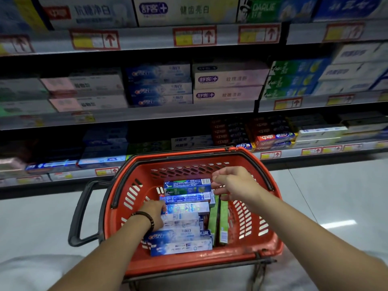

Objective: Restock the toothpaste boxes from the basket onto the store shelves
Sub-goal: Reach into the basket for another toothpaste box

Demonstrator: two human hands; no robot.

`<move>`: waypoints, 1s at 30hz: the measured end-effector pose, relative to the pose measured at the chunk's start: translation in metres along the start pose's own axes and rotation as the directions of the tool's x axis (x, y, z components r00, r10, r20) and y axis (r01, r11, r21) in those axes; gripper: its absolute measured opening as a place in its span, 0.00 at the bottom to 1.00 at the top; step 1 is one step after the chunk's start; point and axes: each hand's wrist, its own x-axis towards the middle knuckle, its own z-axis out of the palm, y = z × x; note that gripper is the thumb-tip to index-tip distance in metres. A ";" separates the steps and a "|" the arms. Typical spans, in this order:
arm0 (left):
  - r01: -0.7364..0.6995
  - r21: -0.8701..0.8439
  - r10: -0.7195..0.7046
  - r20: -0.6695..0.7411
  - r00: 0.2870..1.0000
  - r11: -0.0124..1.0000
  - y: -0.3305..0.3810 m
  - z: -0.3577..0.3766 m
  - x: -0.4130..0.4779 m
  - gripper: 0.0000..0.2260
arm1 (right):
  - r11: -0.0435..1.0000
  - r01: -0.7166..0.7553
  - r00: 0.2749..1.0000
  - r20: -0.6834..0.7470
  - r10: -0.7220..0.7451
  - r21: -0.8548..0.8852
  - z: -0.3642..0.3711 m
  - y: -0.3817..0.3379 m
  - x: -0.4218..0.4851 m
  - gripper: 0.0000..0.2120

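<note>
Head view: boxes [184, 217] are being kept in a loose pile inside the basket [189, 263], with a couple more standing on edge along its right wall. The left hand [154, 213] is being held against the left ends of the middle boxes. Its fingers are being hidden by cardboard, so whether a box is being pinched cannot be told. The right hand [233, 185] is being held above the basket's right half, fingers loosely curled around nothing.

One box at a time would best be taken, gripped at both short ends, so that the glossy pile beneath is not being dragged askew. Lifting is being constrained by the basket's rim and the rim handle [264, 175] lying along it. A straight upward path is therefore being favoured before any swing toward the shelves [147, 114] beyond the basket. Dark gaps seem to be waiting on the shelf just behind the basket. Open floor [336, 196] is being left to the basket's right, while a side handle [79, 211] is sticking out at its left.
</note>
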 end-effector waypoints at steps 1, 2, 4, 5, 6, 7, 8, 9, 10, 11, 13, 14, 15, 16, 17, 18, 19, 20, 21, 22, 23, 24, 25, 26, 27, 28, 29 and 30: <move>0.001 0.013 -0.001 0.006 1.000 1.000 0.001 0.002 0.000 0.18 | 1.000 -0.003 1.000 -0.001 0.003 -0.004 -0.001 0.000 0.000 0.05; 0.000 0.024 0.000 0.010 1.000 1.000 0.000 0.005 0.000 0.18 | 1.000 -0.005 1.000 -0.003 0.005 -0.005 -0.002 -0.001 0.000 0.06; 0.003 0.040 -0.004 0.014 1.000 0.999 -0.004 0.011 0.005 0.18 | 1.000 -0.006 1.000 -0.007 0.006 -0.002 -0.003 -0.002 -0.001 0.06; 0.004 0.045 -0.005 0.012 1.000 0.999 -0.006 0.013 0.008 0.19 | 1.000 -0.006 1.000 -0.010 0.006 0.001 -0.004 -0.003 -0.001 0.06; 0.007 0.045 -0.007 0.006 1.000 0.999 -0.008 0.015 0.011 0.20 | 1.000 -0.005 1.000 -0.012 0.005 0.003 -0.004 -0.004 -0.002 0.06; 0.010 0.044 -0.010 -0.001 1.000 0.999 -0.009 0.016 0.012 0.20 | 1.000 -0.002 1.000 -0.011 0.002 0.002 -0.004 -0.005 -0.003 0.06; 0.011 0.045 -0.011 -0.006 1.000 0.999 -0.009 0.016 0.012 0.20 | 1.000 0.002 1.000 -0.007 -0.002 -0.001 -0.004 -0.006 -0.004 0.06; 0.012 0.052 -0.012 -0.006 1.000 0.999 -0.009 0.016 0.012 0.20 | 1.000 0.004 1.000 -0.004 -0.004 -0.004 -0.004 -0.006 -0.004 0.06; 0.013 0.057 -0.013 -0.001 1.000 0.998 -0.010 0.017 0.013 0.20 | 1.000 0.005 1.000 -0.002 -0.005 -0.003 -0.005 -0.007 -0.005 0.06; 0.019 0.057 -0.019 0.007 1.000 0.998 -0.011 0.020 0.014 0.21 | 1.000 0.004 1.000 -0.001 -0.004 0.000 -0.005 -0.007 -0.005 0.06; 0.029 0.064 -0.029 -0.001 1.000 0.997 -0.015 0.025 0.017 0.23 | 1.000 0.001 1.000 0.000 -0.001 0.008 -0.006 -0.008 -0.006 0.06; 0.027 0.072 -0.026 -0.016 1.000 0.997 -0.015 0.027 0.017 0.23 | 1.000 0.000 1.000 -0.001 0.000 0.009 -0.006 -0.008 -0.007 0.06; 0.023 0.078 -0.020 -0.033 0.999 0.997 -0.015 0.027 0.016 0.23 | 1.000 -0.001 1.000 -0.002 0.001 0.009 -0.006 -0.009 -0.007 0.06; 0.017 0.078 -0.013 -0.051 0.999 0.997 -0.016 0.028 0.015 0.22 | 1.000 -0.001 1.000 -0.003 0.001 0.010 -0.006 -0.009 -0.007 0.06; 0.008 0.075 -0.003 -0.069 0.998 0.997 -0.015 0.028 0.014 0.22 | 1.000 -0.002 1.000 -0.004 0.002 0.012 -0.006 -0.009 -0.007 0.06; -0.001 0.072 0.007 -0.081 0.997 0.997 -0.015 0.028 0.013 0.21 | 1.000 -0.002 1.000 -0.005 0.002 0.013 -0.007 -0.009 -0.007 0.06; -0.007 0.071 0.014 -0.087 0.996 0.997 -0.015 0.027 0.012 0.20 | 1.000 -0.001 1.000 -0.007 0.001 0.012 -0.007 -0.009 -0.006 0.06; -0.010 0.073 0.017 -0.088 0.996 0.997 -0.016 0.027 0.011 0.19 | 1.000 0.000 1.000 -0.008 0.000 0.011 -0.007 -0.009 -0.006 0.06; -0.013 0.073 0.020 -0.088 0.996 0.997 -0.015 0.025 0.010 0.18 | 1.000 0.002 1.000 -0.007 -0.002 0.008 -0.008 -0.009 -0.006 0.06; -0.021 0.070 0.027 -0.092 0.995 0.997 -0.016 0.024 0.010 0.17 | 1.000 0.003 1.000 -0.006 -0.003 0.005 -0.008 -0.009 -0.006 0.06; -0.031 0.069 0.038 -0.096 0.995 0.997 -0.016 0.023 0.009 0.16 | 1.000 0.004 1.000 -0.006 -0.004 0.001 -0.008 -0.009 -0.006 0.06; -0.039 0.066 0.046 -0.102 0.994 0.997 -0.016 0.022 0.008 0.16 | 1.000 0.006 1.000 -0.006 -0.006 -0.003 -0.008 -0.009 -0.006 0.06; -0.046 0.060 0.053 -0.108 0.993 0.997 -0.016 0.021 0.007 0.15 | 1.000 0.007 1.000 -0.006 -0.007 -0.004 -0.009 -0.009 -0.006 0.06; -0.055 0.050 0.061 -0.120 0.991 0.997 -0.016 0.020 0.007 0.15 | 1.000 0.006 1.000 -0.007 -0.006 -0.002 -0.009 -0.010 -0.006 0.06; -0.059 0.052 0.065 -0.121 0.990 0.997 -0.016 0.018 0.006 0.15 | 1.000 0.006 1.000 -0.007 -0.006 0.000 -0.010 -0.010 -0.006 0.06; -0.066 0.050 0.072 -0.121 0.990 0.997 -0.016 0.015 0.004 0.14 | 1.000 0.006 1.000 -0.007 -0.006 0.004 -0.010 -0.011 -0.007 0.06; -0.073 0.049 0.078 -0.120 0.990 0.996 -0.015 0.013 0.003 0.15 | 1.000 0.007 1.000 -0.006 -0.007 0.007 -0.011 -0.011 -0.007 0.06; -0.078 0.049 0.083 -0.122 0.989 0.996 -0.014 0.010 0.001 0.16 | 1.000 0.007 1.000 -0.007 -0.007 0.012 -0.011 -0.011 -0.007 0.07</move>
